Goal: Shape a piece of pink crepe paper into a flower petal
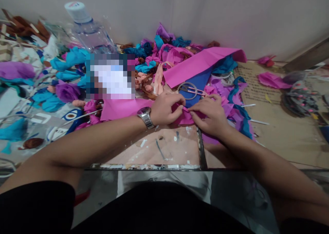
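My left hand (167, 108), with a metal watch (146, 116) on its wrist, pinches a piece of pink crepe paper (185, 117) between thumb and fingers. From the right, my right hand (209, 114) grips the same paper, its fingertips close to the left ones. Under my left wrist lies a wider pink paper strip (123, 107); whether it joins the pinched piece is hidden. Just beyond my fingers, a thin grey ring (187, 98) and a slim pink-edged tool (196, 91) rest on blue paper (197, 78). A long pink strip (203, 64) stretches behind them.
A clear bottle with a white cap (77, 11) stands at the back left, by a blurred-out patch (111, 77). Paper flowers and scraps (66, 90) crowd the left. Cardboard (272, 134) lies right, with a dark pink-dotted bundle (300, 100). The table's front edge (154, 167) is near my body.
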Demonstrator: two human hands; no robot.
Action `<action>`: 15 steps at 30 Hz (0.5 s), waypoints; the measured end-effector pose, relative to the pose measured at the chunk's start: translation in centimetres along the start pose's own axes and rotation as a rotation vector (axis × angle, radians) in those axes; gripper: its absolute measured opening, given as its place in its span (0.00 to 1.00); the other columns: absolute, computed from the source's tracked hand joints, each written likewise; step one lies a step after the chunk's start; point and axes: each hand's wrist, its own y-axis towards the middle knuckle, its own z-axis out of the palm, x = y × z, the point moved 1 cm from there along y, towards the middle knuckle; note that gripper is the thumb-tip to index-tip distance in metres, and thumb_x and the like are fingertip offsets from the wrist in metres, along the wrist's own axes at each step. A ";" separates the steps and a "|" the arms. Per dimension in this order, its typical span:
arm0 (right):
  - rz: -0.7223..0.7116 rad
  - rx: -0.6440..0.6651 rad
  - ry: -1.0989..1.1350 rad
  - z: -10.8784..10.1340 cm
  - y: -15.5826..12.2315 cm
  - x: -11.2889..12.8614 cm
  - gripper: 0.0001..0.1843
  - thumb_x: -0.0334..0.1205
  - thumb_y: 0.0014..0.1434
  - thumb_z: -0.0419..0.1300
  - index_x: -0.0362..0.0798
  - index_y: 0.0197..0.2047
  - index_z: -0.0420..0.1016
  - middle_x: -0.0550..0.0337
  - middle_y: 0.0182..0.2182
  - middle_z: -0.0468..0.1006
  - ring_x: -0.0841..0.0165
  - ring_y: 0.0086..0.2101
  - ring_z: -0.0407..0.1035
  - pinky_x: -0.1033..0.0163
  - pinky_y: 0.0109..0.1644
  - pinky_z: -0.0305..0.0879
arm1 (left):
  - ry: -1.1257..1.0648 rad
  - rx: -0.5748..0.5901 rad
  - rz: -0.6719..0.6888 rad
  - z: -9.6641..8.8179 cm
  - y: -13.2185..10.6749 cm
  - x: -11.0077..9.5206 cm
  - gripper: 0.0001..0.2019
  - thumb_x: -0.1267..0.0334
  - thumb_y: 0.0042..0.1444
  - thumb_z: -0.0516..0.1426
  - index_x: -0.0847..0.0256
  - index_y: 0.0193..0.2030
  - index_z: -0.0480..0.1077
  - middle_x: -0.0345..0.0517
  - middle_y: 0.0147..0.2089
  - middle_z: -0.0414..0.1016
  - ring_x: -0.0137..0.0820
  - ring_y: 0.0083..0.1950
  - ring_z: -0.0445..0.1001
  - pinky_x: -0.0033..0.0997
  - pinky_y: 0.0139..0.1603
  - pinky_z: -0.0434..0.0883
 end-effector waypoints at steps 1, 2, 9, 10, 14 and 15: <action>-0.008 -0.002 0.001 0.0 0.0 0.0 0.09 0.43 0.78 0.64 0.57 0.48 0.87 0.66 0.43 0.92 0.63 0.46 0.83 0.43 0.69 0.58 | -0.003 0.000 0.013 0.1 0.0 -0.1 0.09 0.59 0.70 0.59 0.57 0.46 0.80 0.45 0.44 0.89 0.38 0.45 0.85 0.44 0.57 0.75; -0.018 -0.008 0.004 0.1 0.0 0.0 0.08 0.43 0.78 0.64 0.57 0.48 0.87 0.66 0.43 0.92 0.63 0.46 0.83 0.42 0.69 0.58 | -0.009 0.004 0.023 0.1 -0.1 -0.1 0.10 0.58 0.72 0.59 0.57 0.46 0.81 0.45 0.44 0.90 0.38 0.45 0.85 0.44 0.57 0.74; 0.026 0.006 -0.018 0.0 0.0 0.1 0.07 0.43 0.76 0.65 0.55 0.47 0.86 0.63 0.42 0.92 0.62 0.45 0.82 0.42 0.70 0.58 | -0.066 0.026 0.027 0.1 0.0 -0.2 0.09 0.59 0.71 0.59 0.57 0.47 0.81 0.47 0.45 0.90 0.37 0.47 0.86 0.43 0.57 0.76; 0.027 0.005 -0.020 -0.1 0.0 0.1 0.06 0.42 0.76 0.65 0.55 0.47 0.85 0.63 0.42 0.91 0.62 0.44 0.82 0.43 0.70 0.58 | -0.083 0.022 0.029 0.1 0.0 -0.2 0.09 0.60 0.71 0.59 0.57 0.47 0.81 0.47 0.45 0.90 0.38 0.47 0.86 0.43 0.56 0.76; 0.013 0.016 -0.024 -0.2 0.1 0.1 0.07 0.39 0.75 0.64 0.55 0.43 0.83 0.64 0.41 0.91 0.62 0.43 0.81 0.44 0.68 0.58 | -0.124 0.009 0.026 0.1 0.2 -0.1 0.08 0.60 0.71 0.59 0.57 0.46 0.81 0.47 0.45 0.90 0.37 0.46 0.87 0.42 0.55 0.78; 0.010 0.014 -0.025 -0.2 0.1 0.1 0.07 0.39 0.75 0.64 0.55 0.43 0.83 0.65 0.41 0.91 0.63 0.44 0.81 0.44 0.68 0.58 | -0.128 0.005 0.022 0.1 0.2 -0.1 0.09 0.60 0.71 0.59 0.57 0.46 0.81 0.47 0.45 0.90 0.37 0.46 0.87 0.42 0.54 0.78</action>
